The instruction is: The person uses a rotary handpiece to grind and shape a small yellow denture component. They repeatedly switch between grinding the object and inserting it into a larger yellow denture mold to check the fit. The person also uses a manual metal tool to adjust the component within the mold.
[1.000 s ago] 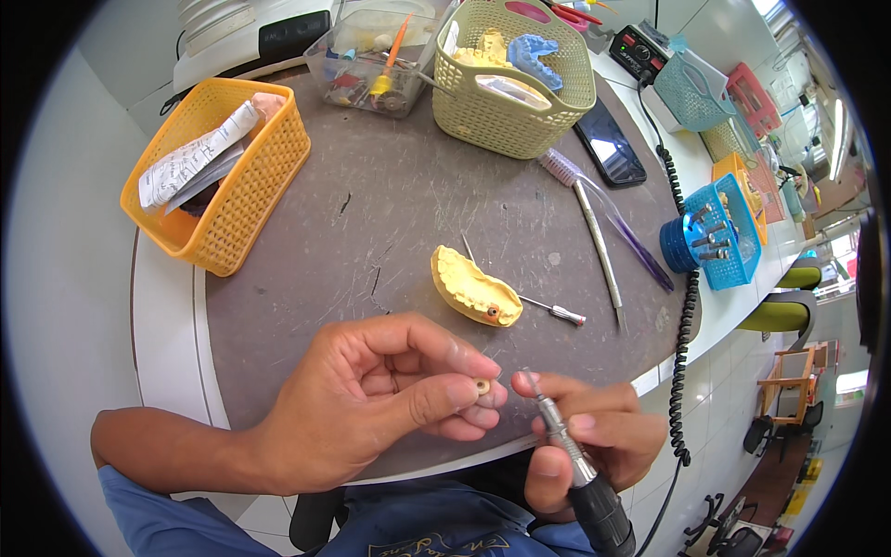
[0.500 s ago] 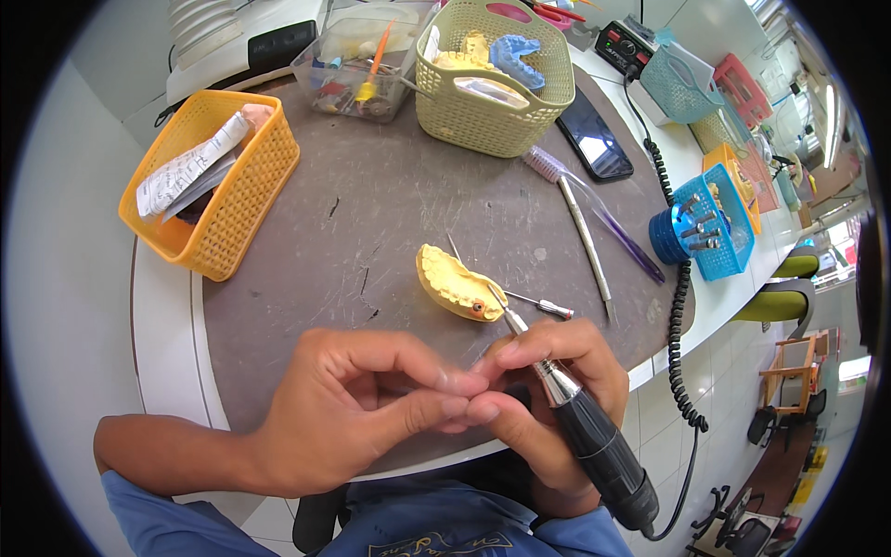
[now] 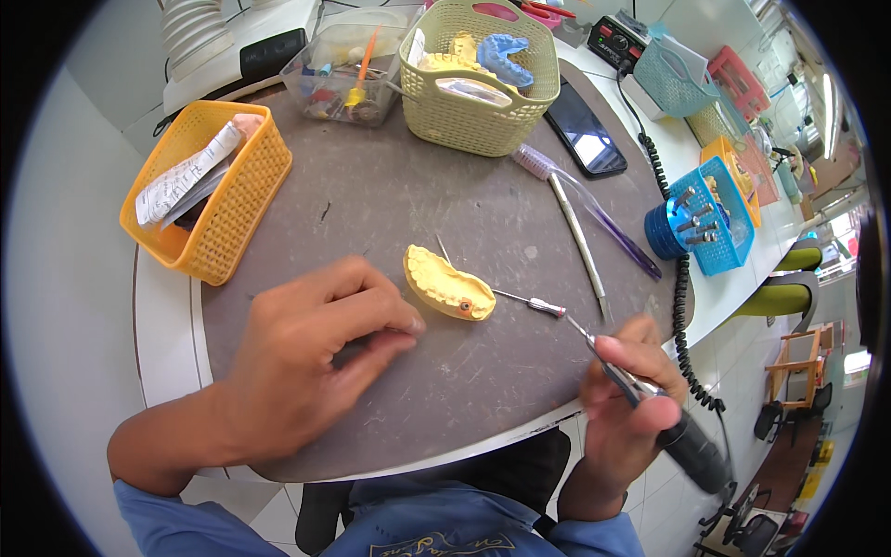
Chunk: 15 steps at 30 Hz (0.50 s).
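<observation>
My left hand rests on the round grey table, thumb and fingertips pinched together; the small cream piece between them is hidden. Just right of those fingertips lies a yellow dental cast, close to them but not touching. My right hand is at the table's front right edge, closed around a black rotary handpiece. The handpiece's thin metal tip points up and left toward the cast. A thin pin tool with a red band lies between the cast and that tip.
An orange basket with papers stands at the left. At the back are a pale green basket with casts, a clear box and a dark phone. Long instruments, a blue bur holder and a coiled cord are on the right.
My hands have parted. The right hand drew the handpiece back to the right and down, away from the left fingertips, and the left hand lowered onto the table beside the cast.
</observation>
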Each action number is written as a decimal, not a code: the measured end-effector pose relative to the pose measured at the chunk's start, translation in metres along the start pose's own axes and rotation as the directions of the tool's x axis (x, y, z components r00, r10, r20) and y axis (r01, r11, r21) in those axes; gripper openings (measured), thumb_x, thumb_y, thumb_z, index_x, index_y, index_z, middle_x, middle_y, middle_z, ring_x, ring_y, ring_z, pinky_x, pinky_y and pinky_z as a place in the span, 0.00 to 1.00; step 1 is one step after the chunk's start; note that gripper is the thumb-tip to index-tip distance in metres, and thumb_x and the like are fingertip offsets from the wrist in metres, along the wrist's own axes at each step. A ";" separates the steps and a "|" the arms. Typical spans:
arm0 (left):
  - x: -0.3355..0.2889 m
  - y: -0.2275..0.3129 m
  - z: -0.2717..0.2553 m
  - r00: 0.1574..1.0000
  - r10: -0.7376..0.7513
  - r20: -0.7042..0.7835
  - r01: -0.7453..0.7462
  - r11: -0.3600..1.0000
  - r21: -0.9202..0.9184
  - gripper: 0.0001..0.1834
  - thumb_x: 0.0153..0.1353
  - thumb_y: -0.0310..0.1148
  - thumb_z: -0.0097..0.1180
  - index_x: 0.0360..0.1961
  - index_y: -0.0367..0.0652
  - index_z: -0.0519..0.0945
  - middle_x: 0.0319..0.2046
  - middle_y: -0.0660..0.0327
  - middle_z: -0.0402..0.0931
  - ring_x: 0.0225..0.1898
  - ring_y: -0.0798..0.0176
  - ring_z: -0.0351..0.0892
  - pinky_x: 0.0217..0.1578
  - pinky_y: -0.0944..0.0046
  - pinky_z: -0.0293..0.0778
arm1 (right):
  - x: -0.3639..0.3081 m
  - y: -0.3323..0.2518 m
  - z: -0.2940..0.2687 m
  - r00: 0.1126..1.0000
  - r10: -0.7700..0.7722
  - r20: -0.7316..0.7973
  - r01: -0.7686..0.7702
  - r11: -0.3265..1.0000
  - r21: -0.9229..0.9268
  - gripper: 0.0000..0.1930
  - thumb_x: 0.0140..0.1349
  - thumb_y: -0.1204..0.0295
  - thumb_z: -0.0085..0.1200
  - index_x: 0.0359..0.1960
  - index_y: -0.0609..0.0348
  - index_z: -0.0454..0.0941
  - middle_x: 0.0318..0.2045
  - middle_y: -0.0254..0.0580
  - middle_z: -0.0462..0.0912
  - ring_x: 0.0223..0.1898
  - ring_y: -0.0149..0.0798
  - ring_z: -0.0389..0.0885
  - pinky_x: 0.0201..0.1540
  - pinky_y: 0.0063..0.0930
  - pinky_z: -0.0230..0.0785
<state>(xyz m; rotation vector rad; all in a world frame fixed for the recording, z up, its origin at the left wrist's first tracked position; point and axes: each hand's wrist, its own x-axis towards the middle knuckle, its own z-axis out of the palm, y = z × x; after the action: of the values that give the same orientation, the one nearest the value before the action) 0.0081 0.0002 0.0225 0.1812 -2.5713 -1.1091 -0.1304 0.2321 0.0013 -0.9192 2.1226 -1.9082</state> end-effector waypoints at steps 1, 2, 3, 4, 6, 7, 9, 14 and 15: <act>0.001 -0.003 -0.001 1.000 0.010 0.024 -0.011 0.998 0.063 0.10 0.53 0.19 0.71 0.37 0.38 0.85 0.35 0.58 0.82 0.33 0.62 0.82 0.34 0.65 0.76 | 0.001 0.004 -0.008 0.999 -0.028 -0.018 0.028 0.999 0.025 0.42 0.62 0.28 0.50 0.43 0.61 0.89 0.25 0.32 0.71 0.26 0.24 0.65 0.26 0.21 0.55; 0.001 -0.005 -0.001 0.999 0.019 0.048 -0.025 0.992 0.124 0.10 0.53 0.20 0.71 0.37 0.38 0.86 0.35 0.58 0.81 0.33 0.62 0.82 0.34 0.65 0.76 | 0.002 0.007 -0.016 0.998 -0.056 -0.036 0.058 0.997 0.049 0.41 0.63 0.29 0.50 0.39 0.61 0.90 0.25 0.32 0.71 0.27 0.24 0.65 0.26 0.21 0.54; 0.001 -0.006 -0.001 0.999 0.015 0.046 -0.022 0.988 0.152 0.10 0.53 0.20 0.71 0.37 0.38 0.86 0.34 0.58 0.81 0.34 0.62 0.81 0.35 0.65 0.76 | 0.002 0.008 -0.022 0.999 -0.029 -0.029 0.031 0.996 0.086 0.38 0.65 0.32 0.51 0.41 0.63 0.88 0.25 0.33 0.71 0.26 0.24 0.65 0.26 0.20 0.55; 0.000 -0.006 -0.001 0.999 0.012 0.044 -0.019 0.984 0.180 0.10 0.54 0.21 0.71 0.37 0.39 0.86 0.34 0.58 0.81 0.34 0.62 0.81 0.35 0.65 0.75 | 0.001 0.009 -0.028 1.000 -0.002 -0.021 0.005 0.993 0.121 0.36 0.66 0.36 0.53 0.42 0.64 0.86 0.25 0.34 0.71 0.26 0.24 0.66 0.26 0.20 0.56; -0.001 -0.003 -0.003 0.998 -0.039 0.043 0.031 0.982 0.187 0.09 0.54 0.21 0.71 0.37 0.38 0.86 0.34 0.59 0.81 0.35 0.62 0.81 0.35 0.65 0.75 | -0.004 0.012 -0.039 0.998 0.054 -0.019 -0.049 0.975 0.219 0.32 0.68 0.42 0.55 0.45 0.68 0.81 0.24 0.35 0.71 0.25 0.24 0.66 0.25 0.18 0.57; -0.002 0.000 -0.006 0.995 -0.087 0.044 0.079 0.983 0.167 0.09 0.54 0.21 0.71 0.37 0.38 0.86 0.34 0.59 0.81 0.36 0.63 0.81 0.36 0.65 0.75 | -0.008 0.013 -0.044 0.996 0.085 -0.023 -0.075 0.957 0.281 0.31 0.68 0.46 0.56 0.47 0.69 0.78 0.23 0.36 0.71 0.24 0.24 0.66 0.25 0.17 0.57; -0.003 0.004 -0.012 0.988 -0.151 0.040 0.145 0.982 0.123 0.09 0.55 0.20 0.70 0.38 0.37 0.86 0.34 0.59 0.81 0.35 0.64 0.81 0.35 0.66 0.75 | -0.016 0.015 -0.050 0.989 0.120 -0.084 -0.086 0.938 0.335 0.31 0.68 0.51 0.58 0.53 0.72 0.67 0.18 0.35 0.70 0.16 0.23 0.64 0.19 0.14 0.55; -0.001 0.015 -0.034 0.977 -0.205 -0.055 0.208 0.976 0.068 0.10 0.59 0.17 0.64 0.42 0.35 0.86 0.30 0.60 0.82 0.26 0.71 0.78 0.29 0.69 0.75 | -0.043 0.017 -0.069 0.955 0.159 -0.250 -0.133 0.984 0.116 0.41 0.66 0.52 0.61 0.66 0.76 0.60 0.19 0.34 0.72 0.10 0.20 0.61 0.13 0.14 0.52; -0.001 0.018 -0.034 0.972 -0.189 -0.142 0.200 0.978 0.066 0.08 0.69 0.21 0.56 0.44 0.36 0.86 0.28 0.61 0.82 0.20 0.75 0.74 0.22 0.73 0.70 | -0.047 0.016 -0.074 0.955 0.144 -0.259 -0.122 0.988 0.100 0.43 0.66 0.52 0.62 0.69 0.74 0.58 0.21 0.36 0.74 0.10 0.20 0.62 0.12 0.14 0.53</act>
<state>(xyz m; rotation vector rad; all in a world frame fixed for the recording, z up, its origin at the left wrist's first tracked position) 0.0213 -0.0103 0.0568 0.5199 -2.5192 -1.0218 -0.1347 0.3200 -0.0138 -0.5130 2.1605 -2.1326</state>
